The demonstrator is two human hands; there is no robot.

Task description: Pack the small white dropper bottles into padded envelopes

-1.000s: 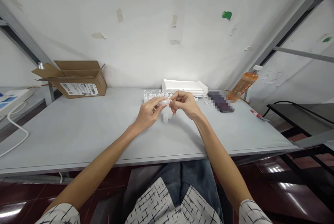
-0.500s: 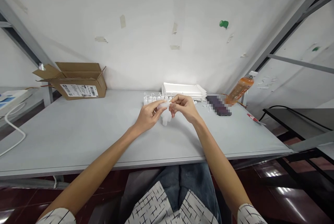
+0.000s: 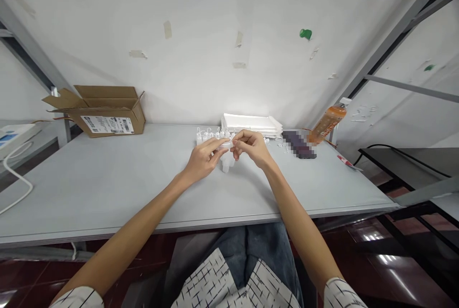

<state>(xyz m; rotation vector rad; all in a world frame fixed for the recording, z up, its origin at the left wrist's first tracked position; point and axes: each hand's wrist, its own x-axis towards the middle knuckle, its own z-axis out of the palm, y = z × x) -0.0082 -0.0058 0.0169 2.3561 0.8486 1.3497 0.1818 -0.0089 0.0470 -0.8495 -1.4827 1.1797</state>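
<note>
Between its thumb and fingers, my left hand [image 3: 201, 159] grips a small translucent white plastic bottle [image 3: 225, 145], lying sideways above the table. My right hand [image 3: 254, 149] is closed in a pinch at the bottle's right end; the fingers hide whatever small part is in them. Just below the hands, more translucent white bottles [image 3: 225, 165] rest on the table, partly covered by the fingers. Behind my left hand stands a group of several small white bottles [image 3: 199, 137] with looped tops.
An open cardboard box [image 3: 107, 119] stands at the back left of the grey table [image 3: 118, 183]. White stacked trays or sheets [image 3: 251, 124] lie at the back. To the right are small white pieces [image 3: 280, 145], a phone-like dark object [image 3: 300, 145], an orange drink bottle [image 3: 328, 124] and a red-and-white item [image 3: 347, 161].
Both hands stay in nearly the same place around the bottle. My left fingers have straightened slightly along it, and the whole view has shifted a little.
</note>
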